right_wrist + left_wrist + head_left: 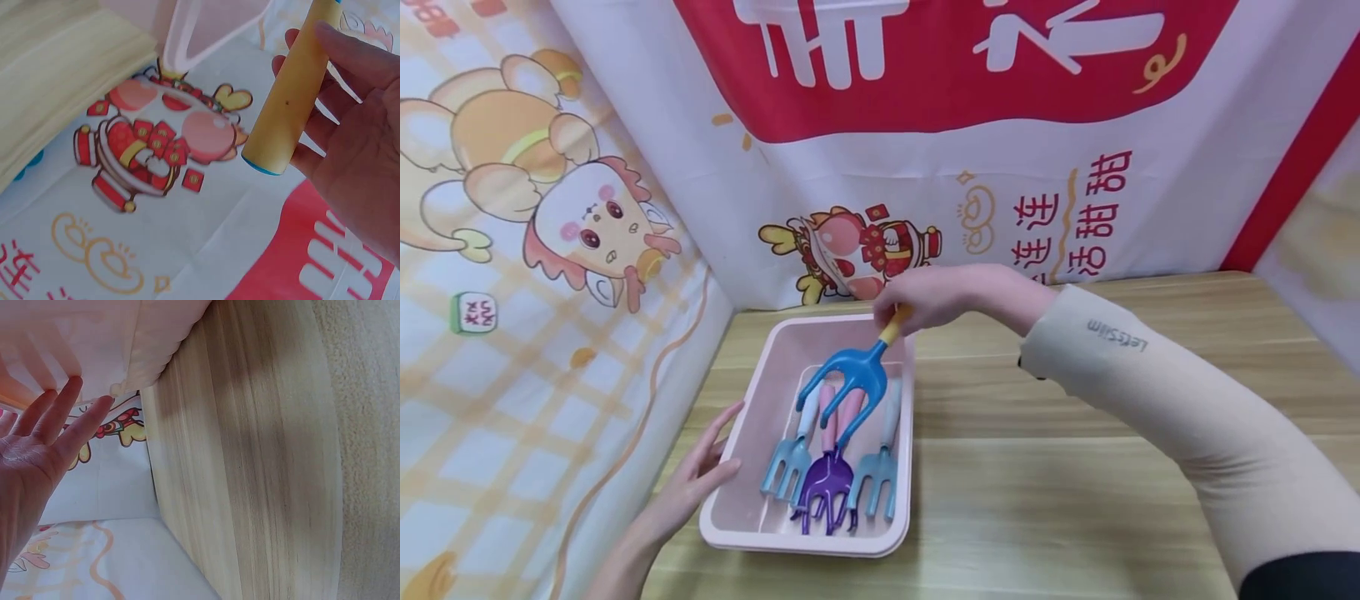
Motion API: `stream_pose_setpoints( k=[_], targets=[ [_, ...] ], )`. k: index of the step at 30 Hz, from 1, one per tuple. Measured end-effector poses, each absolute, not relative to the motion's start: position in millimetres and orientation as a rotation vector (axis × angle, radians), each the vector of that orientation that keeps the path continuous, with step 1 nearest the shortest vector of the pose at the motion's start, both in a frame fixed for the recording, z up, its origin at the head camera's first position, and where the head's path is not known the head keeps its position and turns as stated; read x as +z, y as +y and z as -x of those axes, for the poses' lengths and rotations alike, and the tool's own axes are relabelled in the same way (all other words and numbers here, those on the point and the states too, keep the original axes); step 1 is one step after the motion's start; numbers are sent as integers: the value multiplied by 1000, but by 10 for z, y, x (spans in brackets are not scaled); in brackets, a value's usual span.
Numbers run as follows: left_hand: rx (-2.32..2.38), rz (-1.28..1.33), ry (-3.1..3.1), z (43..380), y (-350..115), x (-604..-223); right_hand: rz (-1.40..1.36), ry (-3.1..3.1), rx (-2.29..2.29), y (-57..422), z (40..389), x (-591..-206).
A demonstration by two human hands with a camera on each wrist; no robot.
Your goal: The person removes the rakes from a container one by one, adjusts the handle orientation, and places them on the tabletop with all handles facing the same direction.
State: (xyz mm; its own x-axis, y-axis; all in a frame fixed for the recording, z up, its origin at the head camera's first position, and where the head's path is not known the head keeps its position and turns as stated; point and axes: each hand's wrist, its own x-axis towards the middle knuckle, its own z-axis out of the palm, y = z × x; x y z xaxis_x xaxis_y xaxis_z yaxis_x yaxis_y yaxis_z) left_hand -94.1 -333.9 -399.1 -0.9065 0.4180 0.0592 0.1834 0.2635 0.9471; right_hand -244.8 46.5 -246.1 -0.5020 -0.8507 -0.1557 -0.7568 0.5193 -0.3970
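Observation:
My right hand [925, 298] grips the yellow wooden handle [290, 94] of a blue garden hand fork [855, 372], thumb on one side and fingers round the other. Its three tines point down over a pale pink plastic bin [737, 500]. In the bin lie light blue hand forks [788, 468] with pale handles and purple hand forks [827, 482] with pink handles. At the bin's left wall, my left hand [694, 475] has its fingers extended; in the left wrist view the fingertips [75, 384] are right at the bin's outer side.
The bin stands on a wood-grain table [1037, 467], near its left and back edges. A printed white cloth [865, 183] hangs behind the table, and a checked cartoon cloth [512, 375] covers the left side. Table surface extends to the right of the bin.

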Motion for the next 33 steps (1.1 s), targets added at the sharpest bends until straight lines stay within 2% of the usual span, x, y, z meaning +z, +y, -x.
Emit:
stream_pose_setpoints(
  k=[12,33],
  targets=[
    [1707,-602,2316,960,-3353,-3972,1262,2480,-543,1055,2448,-2485],
    [1691,-583,2329,961,-3381,-3988,1007,2575,-875,1901,2379,-2897]
  ],
)
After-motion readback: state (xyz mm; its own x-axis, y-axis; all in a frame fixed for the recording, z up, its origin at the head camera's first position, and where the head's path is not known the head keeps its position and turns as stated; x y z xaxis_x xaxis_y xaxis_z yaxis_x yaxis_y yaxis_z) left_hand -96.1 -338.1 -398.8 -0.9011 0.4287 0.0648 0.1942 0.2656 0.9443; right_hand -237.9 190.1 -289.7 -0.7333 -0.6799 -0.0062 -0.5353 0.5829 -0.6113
